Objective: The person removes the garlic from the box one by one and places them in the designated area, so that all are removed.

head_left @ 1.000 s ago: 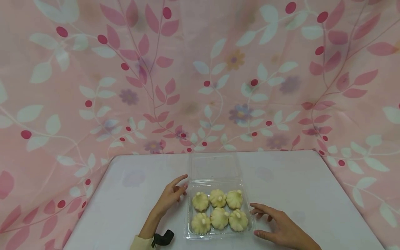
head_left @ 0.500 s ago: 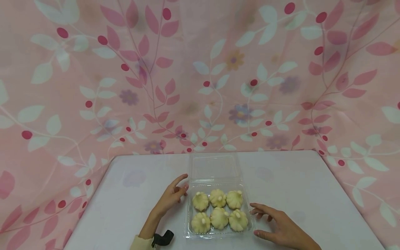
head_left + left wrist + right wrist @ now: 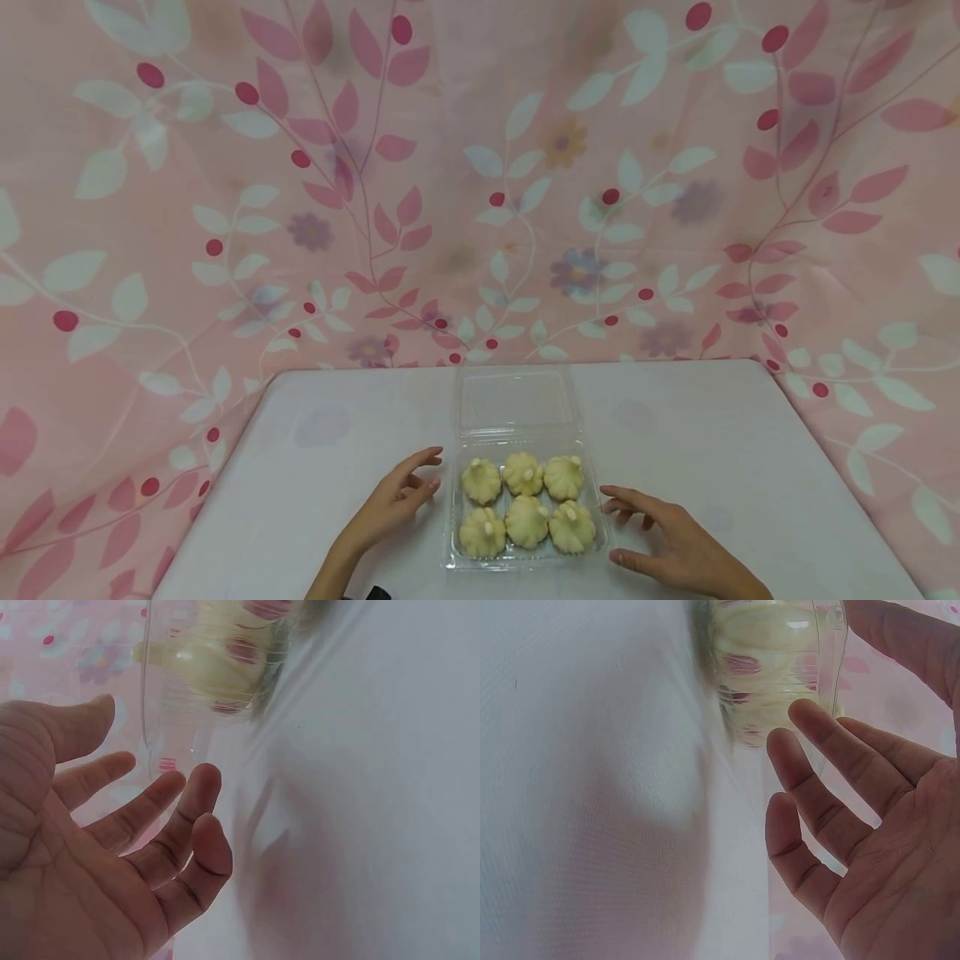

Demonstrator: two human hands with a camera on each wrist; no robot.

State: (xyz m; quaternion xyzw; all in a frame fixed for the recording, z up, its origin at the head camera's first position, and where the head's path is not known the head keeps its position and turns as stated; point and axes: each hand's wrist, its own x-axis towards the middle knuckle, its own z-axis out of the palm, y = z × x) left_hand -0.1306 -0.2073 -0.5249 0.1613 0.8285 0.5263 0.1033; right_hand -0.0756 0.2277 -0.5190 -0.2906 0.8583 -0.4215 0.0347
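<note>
A clear plastic clamshell box (image 3: 525,563) lies on the table with its lid (image 3: 516,402) folded back flat. Inside it sit several pale yellow, ribbed garlic bulbs (image 3: 527,522) in two rows, stems up, with purplish patches on their sides in the wrist views. To the box's left, my left hand (image 3: 392,504) hovers apart from it, fingers loosely bent and holding nothing. My right hand (image 3: 670,537) is beside the box's right wall, thumb and fingers spread, also holding nothing. Whether its fingertips touch the plastic, I cannot tell.
A white-covered table (image 3: 345,433) spreads out on both sides of the box. Behind it hangs a pink floral cloth (image 3: 465,250). Part of a black strap or device (image 3: 378,593) shows by my left wrist at the bottom edge.
My left hand has drawn back down and to the left, away from the box's left edge. My right hand, the box and the garlic bulbs stay as they were.
</note>
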